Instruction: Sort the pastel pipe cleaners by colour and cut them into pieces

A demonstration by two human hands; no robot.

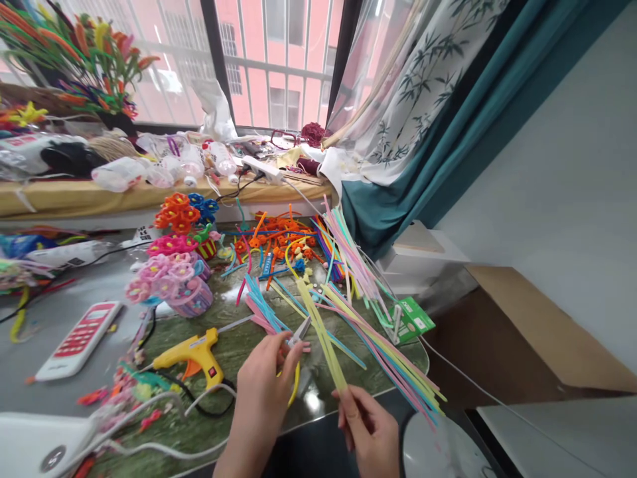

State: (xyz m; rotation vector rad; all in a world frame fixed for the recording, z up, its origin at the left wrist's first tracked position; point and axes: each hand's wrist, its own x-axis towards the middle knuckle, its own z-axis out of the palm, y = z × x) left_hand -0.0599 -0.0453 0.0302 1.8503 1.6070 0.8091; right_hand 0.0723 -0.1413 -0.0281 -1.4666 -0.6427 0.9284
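Observation:
My left hand (266,375) is closed around a pair of scissors (299,330), whose pointed metal tip sticks out past the fingers. Most of the handle is hidden in the palm, and a thin yellow curve shows below it. Between thumb and fingers, my right hand (365,421) pinches the lower end of a few pale yellow pipe cleaners (323,338), which slant up and away. The scissors' tip is close to their left side. Blue pipe cleaners (263,302) and pink ones lie beyond my left hand. A mixed pastel bundle (388,348) lies right of the yellow strips.
A yellow glue gun (196,355) with cables rests left of my left hand. Behind it stand pipe-cleaner flowers (174,279) in small pots. A white-and-red calculator-like object (79,342) lies farther left. Green packaging (411,318) sits at the table's right edge, near a cardboard box (552,325).

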